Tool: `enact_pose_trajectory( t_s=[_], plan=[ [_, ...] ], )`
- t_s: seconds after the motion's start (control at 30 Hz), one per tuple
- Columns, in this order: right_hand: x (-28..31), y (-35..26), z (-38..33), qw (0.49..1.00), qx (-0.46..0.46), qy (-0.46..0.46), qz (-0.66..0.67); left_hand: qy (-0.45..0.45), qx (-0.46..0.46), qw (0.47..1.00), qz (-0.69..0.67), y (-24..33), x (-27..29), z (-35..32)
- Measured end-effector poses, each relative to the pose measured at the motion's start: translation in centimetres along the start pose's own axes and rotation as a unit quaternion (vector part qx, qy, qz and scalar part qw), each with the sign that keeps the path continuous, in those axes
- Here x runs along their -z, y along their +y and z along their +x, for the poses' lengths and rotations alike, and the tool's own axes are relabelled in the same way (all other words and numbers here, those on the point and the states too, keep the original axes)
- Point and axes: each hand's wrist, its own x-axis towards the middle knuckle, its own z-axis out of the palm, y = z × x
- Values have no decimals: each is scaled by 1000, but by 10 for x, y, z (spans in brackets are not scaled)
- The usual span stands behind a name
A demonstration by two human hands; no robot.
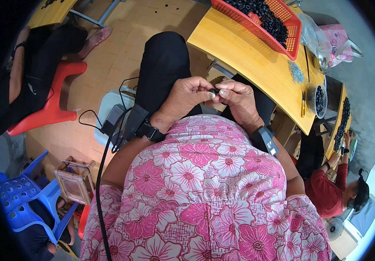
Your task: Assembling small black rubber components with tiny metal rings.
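Above my lap, my left hand (186,96) pinches a small black round part (215,91) between thumb and fingers. My right hand (241,101) meets it there, thumb and fingertips closed on the same part from the other side. The fingers cover most of it, so its exact shape is hidden. Ahead and to the right, a red plastic basket (292,51) on the yellow table (244,50) holds many black ring-like parts (263,17). A clear round tub (311,102) with similar black parts stands near the table's right end.
Small pale bluish pieces (296,71) lie on the table, with a yellow-and-black pen-like tool (303,103) nearby. A cable (102,174) runs along my left side to a black box on a pale stool (102,111). People sit left and right; a blue chair (18,195) stands lower left.
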Motion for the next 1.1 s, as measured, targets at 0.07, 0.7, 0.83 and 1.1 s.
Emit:
enact_pose_trajectory(
  t_s=[0.07, 0.7, 0.83, 1.1],
  plan=[
    [1, 0, 0, 1000, -20, 8, 16, -3, 2, 1000, -8, -1, 0, 0],
    [5, 5, 1, 989, -105, -12, 104, -8, -13, 1000, 11, -3, 2, -2],
    [7, 5, 1, 985, -118, -29, 123, -6, -14, 1000, 23, 1, 0, -3],
    [7, 8, 4, 969, -139, -92, 184, 12, -29, 997, 77, -1, 1, -3]
  ],
)
